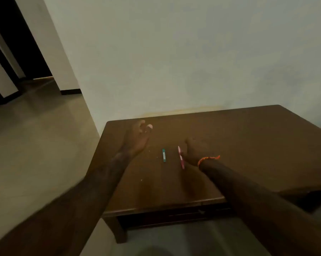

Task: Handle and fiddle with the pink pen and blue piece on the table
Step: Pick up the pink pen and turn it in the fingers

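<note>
My right hand (193, 151) pinches the pink pen (181, 157) at center frame, my left hand (137, 139) open, the blue piece (164, 155) between them.

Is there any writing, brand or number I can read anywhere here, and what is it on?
No text can be read.
Blue piece: it bears a pale strip that may be a label, too small and blurred to read.
Pink pen, by the right hand: no print shows.
Table, wall, and orange wrist thread: no lettering or signs.
</note>
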